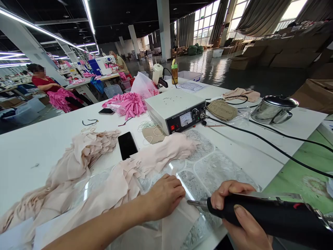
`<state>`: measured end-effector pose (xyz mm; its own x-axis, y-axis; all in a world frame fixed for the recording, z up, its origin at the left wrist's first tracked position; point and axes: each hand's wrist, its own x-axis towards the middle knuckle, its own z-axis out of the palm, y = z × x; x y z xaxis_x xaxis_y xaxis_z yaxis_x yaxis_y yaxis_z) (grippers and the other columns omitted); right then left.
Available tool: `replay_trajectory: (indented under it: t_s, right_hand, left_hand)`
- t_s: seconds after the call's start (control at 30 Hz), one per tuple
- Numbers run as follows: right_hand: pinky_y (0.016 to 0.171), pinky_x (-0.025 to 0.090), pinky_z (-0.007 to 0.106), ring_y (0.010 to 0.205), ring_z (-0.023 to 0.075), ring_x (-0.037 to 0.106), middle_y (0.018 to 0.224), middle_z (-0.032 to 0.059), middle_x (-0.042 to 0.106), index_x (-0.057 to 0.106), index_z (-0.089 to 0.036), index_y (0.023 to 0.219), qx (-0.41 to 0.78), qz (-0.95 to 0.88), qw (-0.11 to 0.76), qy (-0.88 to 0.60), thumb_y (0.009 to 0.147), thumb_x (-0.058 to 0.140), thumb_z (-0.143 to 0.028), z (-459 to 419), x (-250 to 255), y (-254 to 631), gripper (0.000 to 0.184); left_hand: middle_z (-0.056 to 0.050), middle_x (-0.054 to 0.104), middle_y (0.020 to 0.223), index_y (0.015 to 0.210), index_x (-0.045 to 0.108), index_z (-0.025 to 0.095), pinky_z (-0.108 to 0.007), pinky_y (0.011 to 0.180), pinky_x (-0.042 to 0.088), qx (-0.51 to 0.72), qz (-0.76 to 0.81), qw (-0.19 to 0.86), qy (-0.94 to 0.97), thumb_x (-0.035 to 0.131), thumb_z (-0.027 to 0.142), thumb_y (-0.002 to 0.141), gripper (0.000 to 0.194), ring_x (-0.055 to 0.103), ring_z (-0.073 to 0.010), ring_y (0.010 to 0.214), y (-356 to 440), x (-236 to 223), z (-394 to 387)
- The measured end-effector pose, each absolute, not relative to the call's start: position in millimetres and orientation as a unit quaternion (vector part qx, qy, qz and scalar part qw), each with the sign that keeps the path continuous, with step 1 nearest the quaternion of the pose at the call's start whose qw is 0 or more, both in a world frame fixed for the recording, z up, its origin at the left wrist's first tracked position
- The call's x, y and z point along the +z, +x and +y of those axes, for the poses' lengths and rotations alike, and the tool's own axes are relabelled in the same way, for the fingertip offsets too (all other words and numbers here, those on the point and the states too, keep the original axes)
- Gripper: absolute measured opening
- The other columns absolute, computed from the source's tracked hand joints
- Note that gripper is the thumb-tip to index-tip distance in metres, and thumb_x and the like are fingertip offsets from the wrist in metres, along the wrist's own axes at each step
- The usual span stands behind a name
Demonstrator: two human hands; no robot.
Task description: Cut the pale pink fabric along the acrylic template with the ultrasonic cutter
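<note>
Pale pink cloth [182, 222] lies on a patterned mat [218, 170], directly under the left hand [165, 196]. That hand's fingers are curled together on it; I cannot tell whether they pinch it or only press. The right hand [241, 211] is clamped around a black tool [270, 215], thumb on the near side, and the metal tip points left at the cloth's edge, just beside the left hand.

Beyond the left hand, a stack [161, 152] of the same fabric stretches across the mat, with a second pile [83, 149] further left and a phone [127, 145] between them. Behind stands a metal box [169, 107] with a dial and a lit red switch; a black cable [273, 143] runs from its front towards the right.
</note>
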<state>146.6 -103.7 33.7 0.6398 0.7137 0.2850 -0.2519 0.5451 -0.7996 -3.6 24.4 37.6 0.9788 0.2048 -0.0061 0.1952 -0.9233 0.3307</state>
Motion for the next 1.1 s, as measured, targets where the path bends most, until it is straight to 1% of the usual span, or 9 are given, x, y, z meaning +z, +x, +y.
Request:
replay_trajectory:
  t_s: [0.13, 0.27, 0.4, 0.57, 0.77, 0.93, 1.1]
  right_hand:
    - [0.052, 0.050, 0.029, 0.056, 0.0117, 0.055, 0.078, 0.0002, 0.050, 0.056, -0.023, 0.090, 0.293, -0.307, 0.825, -0.374, 0.083, 0.058, -0.030, -104.5, 32.4, 147.8, 0.010]
    - [0.054, 0.051, 0.031, 0.059, 0.0128, 0.055, 0.080, 0.0005, 0.050, 0.055, -0.024, 0.092, 0.305, -0.315, 0.816, -0.377, 0.085, 0.054, -0.029, -106.7, 29.4, 149.1, 0.009]
    - [0.054, 0.051, 0.032, 0.059, 0.0132, 0.055, 0.081, 0.0007, 0.050, 0.055, -0.024, 0.092, 0.306, -0.314, 0.815, -0.379, 0.086, 0.053, -0.029, -108.4, 28.2, 149.7, 0.008]
    - [0.054, 0.050, 0.032, 0.059, 0.0131, 0.055, 0.081, 0.0007, 0.050, 0.055, -0.025, 0.093, 0.303, -0.318, 0.813, -0.383, 0.086, 0.055, -0.031, -107.8, 28.9, 150.2, 0.009]
    - [0.053, 0.050, 0.031, 0.057, 0.0123, 0.055, 0.080, 0.0005, 0.050, 0.055, -0.024, 0.092, 0.295, -0.323, 0.816, -0.377, 0.087, 0.055, -0.030, -105.7, 30.5, 150.7, 0.008]
    - [0.054, 0.050, 0.031, 0.059, 0.0130, 0.056, 0.081, 0.0008, 0.050, 0.055, -0.025, 0.092, 0.306, -0.310, 0.814, -0.384, 0.086, 0.055, -0.030, -106.7, 29.7, 150.2, 0.009]
    - [0.054, 0.050, 0.030, 0.058, 0.0125, 0.056, 0.080, 0.0007, 0.050, 0.056, -0.024, 0.092, 0.301, -0.314, 0.817, -0.377, 0.085, 0.054, -0.030, -105.4, 28.5, 150.5, 0.009]
  left_hand:
    - [0.001, 0.061, 0.083, 0.077, 0.055, 0.017, -0.028, 0.077, 0.037, 0.001, 0.104, 0.149, 0.983, 0.058, 0.010, 0.086, 0.012, 0.054, -0.0140, 0.080, -1.4, 36.7, 23.8]
    - [0.000, 0.060, 0.082, 0.078, 0.055, 0.017, -0.029, 0.077, 0.036, -0.009, 0.111, 0.136, 0.984, 0.057, 0.010, 0.086, 0.011, 0.054, -0.0150, 0.080, -0.4, 36.9, 22.7]
    - [0.000, 0.061, 0.081, 0.079, 0.057, 0.018, -0.029, 0.079, 0.035, -0.002, 0.114, 0.163, 0.980, 0.056, 0.011, 0.087, 0.011, 0.055, -0.0149, 0.080, -2.4, 41.9, 23.4]
    - [0.001, 0.062, 0.083, 0.082, 0.062, 0.019, -0.030, 0.082, 0.034, -0.011, 0.122, 0.205, 0.971, 0.062, 0.010, 0.082, 0.009, 0.056, -0.0142, 0.081, -3.7, 47.3, 27.1]
    - [0.002, 0.061, 0.082, 0.080, 0.064, 0.020, -0.032, 0.088, 0.032, -0.031, 0.130, 0.205, 0.970, 0.066, 0.010, 0.080, 0.010, 0.055, -0.0144, 0.082, 1.0, 43.4, 28.6]
    - [0.002, 0.060, 0.078, 0.077, 0.062, 0.019, -0.031, 0.090, 0.032, -0.025, 0.122, 0.206, 0.971, 0.064, 0.011, 0.083, 0.010, 0.054, -0.0133, 0.079, 2.7, 41.5, 28.4]
    - [0.002, 0.061, 0.079, 0.077, 0.064, 0.020, -0.031, 0.090, 0.032, -0.021, 0.124, 0.210, 0.969, 0.063, 0.010, 0.084, 0.012, 0.054, -0.0131, 0.081, 3.0, 41.1, 28.6]
